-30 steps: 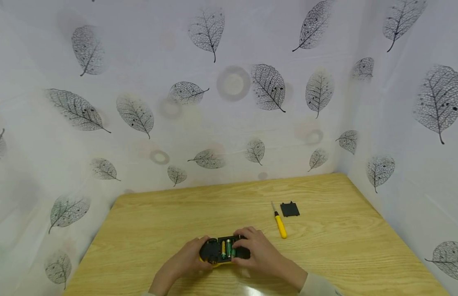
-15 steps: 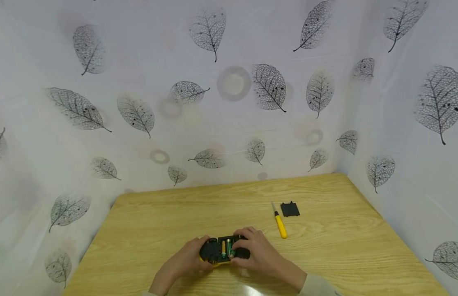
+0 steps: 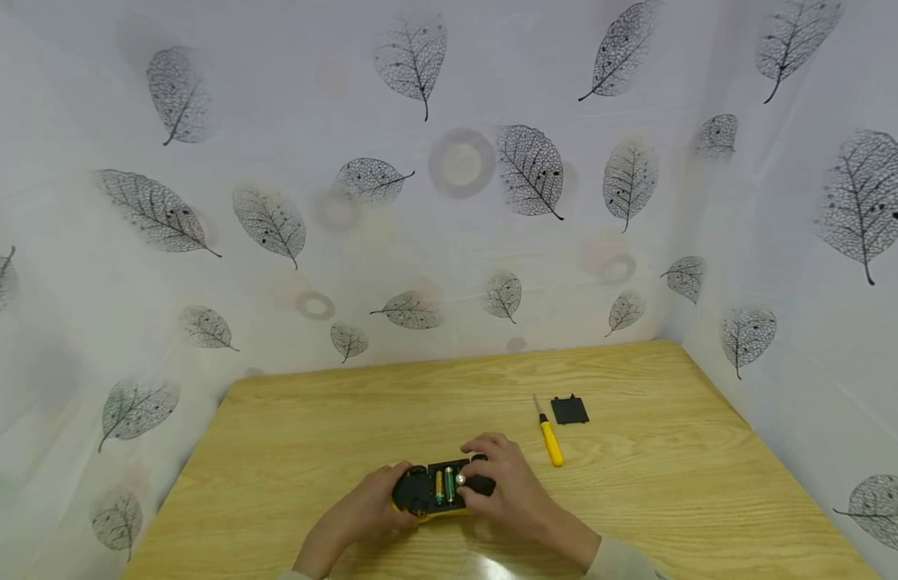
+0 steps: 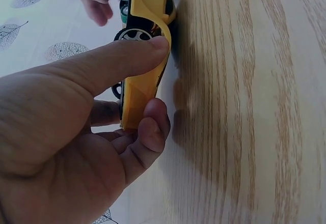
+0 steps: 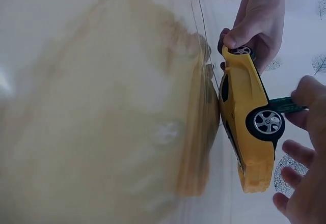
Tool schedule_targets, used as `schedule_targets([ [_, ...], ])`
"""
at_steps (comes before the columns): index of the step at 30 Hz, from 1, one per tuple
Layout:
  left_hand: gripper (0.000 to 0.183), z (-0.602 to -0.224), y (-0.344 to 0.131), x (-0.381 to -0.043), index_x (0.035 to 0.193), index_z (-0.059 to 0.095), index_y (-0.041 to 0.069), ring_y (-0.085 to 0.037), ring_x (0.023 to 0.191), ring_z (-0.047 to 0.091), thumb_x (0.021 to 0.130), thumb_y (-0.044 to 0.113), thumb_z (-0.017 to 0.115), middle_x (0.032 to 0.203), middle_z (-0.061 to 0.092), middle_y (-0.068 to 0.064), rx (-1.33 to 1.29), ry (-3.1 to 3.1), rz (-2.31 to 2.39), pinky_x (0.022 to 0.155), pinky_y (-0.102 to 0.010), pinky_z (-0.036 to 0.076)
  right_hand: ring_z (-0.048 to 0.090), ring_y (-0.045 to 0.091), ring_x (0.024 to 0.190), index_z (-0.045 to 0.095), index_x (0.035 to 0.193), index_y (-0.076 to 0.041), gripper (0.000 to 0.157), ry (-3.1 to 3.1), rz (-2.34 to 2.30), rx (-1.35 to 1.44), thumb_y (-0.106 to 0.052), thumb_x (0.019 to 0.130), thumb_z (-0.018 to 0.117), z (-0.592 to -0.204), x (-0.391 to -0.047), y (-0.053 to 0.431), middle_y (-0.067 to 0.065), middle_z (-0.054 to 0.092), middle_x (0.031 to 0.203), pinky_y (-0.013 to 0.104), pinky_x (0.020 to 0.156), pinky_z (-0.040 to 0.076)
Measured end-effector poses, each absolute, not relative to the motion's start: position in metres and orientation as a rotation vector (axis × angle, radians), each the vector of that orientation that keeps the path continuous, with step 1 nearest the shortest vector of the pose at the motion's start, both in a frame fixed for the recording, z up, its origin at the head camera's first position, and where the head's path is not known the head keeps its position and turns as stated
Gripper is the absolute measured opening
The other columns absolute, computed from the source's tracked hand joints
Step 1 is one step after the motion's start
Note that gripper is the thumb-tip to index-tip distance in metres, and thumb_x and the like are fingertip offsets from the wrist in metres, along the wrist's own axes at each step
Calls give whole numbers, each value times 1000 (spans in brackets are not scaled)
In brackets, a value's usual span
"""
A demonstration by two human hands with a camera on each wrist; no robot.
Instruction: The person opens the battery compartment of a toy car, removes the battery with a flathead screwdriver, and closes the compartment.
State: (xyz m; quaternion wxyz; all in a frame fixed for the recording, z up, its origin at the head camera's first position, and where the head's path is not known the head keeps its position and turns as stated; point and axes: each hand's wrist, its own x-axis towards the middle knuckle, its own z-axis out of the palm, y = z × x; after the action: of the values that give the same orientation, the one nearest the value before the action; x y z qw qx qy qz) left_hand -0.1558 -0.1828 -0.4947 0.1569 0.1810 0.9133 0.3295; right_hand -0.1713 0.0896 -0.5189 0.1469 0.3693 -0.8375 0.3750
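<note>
A yellow toy car [image 5: 239, 96] lies upside down on the table, its black underside up. My left hand [image 3: 369, 499] grips one end of it, thumb beside a wheel in the left wrist view. Between thumb and fingertip, my right hand [image 3: 517, 491] pinches a green battery [image 5: 283, 105], which sticks up out of the battery compartment with its silver end on top in the head view. Its lower end is hidden by the car in both wrist views. Two more batteries, one green [image 3: 449, 486] and one yellowish [image 3: 439, 488], lie side by side in the compartment.
Behind the right hand, a screwdriver with a yellow handle [image 3: 552, 443] lies on the wooden table [image 3: 333, 427]. Beside it is a black battery cover [image 3: 569, 410]. A white curtain with leaf prints [image 3: 391, 242] hangs along the table's back and sides.
The battery under my right fingers has tipped up from lying in the compartment to standing on end, and the right fingers have lifted with it. My left hand keeps its hold on the car.
</note>
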Motion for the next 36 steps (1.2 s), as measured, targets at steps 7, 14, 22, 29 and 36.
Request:
schedule_targets([
  [7,74,-496,-183,-156,141,54,-1,-27,98,62,81,24,89,118,64,-14,542,2617,930,82,-49,52,59,20,107,78,97,-16,14,-2224,1330,937,-7,86,81,-513,-175,95,-4,72,114,43,88,51],
  [14,75,-495,-183,-156,142,54,0,-28,100,61,80,23,90,119,64,-15,514,2611,937,84,-51,52,64,15,91,77,103,-21,28,-2237,1468,774,0,86,80,-500,-174,109,-9,73,102,36,74,51],
  [22,77,-496,-184,-156,144,52,0,-29,101,60,81,23,89,120,63,-16,476,2602,939,85,-54,52,66,7,82,77,101,-16,24,-2190,1416,780,3,87,79,-494,-173,125,-7,76,95,34,68,53],
  [29,76,-498,-183,-156,144,53,2,-27,101,60,81,24,89,119,63,-13,480,2603,934,85,-52,52,63,7,79,76,102,-12,22,-2193,1417,704,3,87,79,-486,-169,145,-6,74,91,30,67,50],
  [36,74,-497,-182,-156,141,55,1,-26,99,60,79,21,90,118,63,-13,488,2596,947,84,-51,52,64,8,78,74,106,-12,23,-2217,1434,585,3,89,78,-483,-169,171,-4,74,91,25,66,49],
])
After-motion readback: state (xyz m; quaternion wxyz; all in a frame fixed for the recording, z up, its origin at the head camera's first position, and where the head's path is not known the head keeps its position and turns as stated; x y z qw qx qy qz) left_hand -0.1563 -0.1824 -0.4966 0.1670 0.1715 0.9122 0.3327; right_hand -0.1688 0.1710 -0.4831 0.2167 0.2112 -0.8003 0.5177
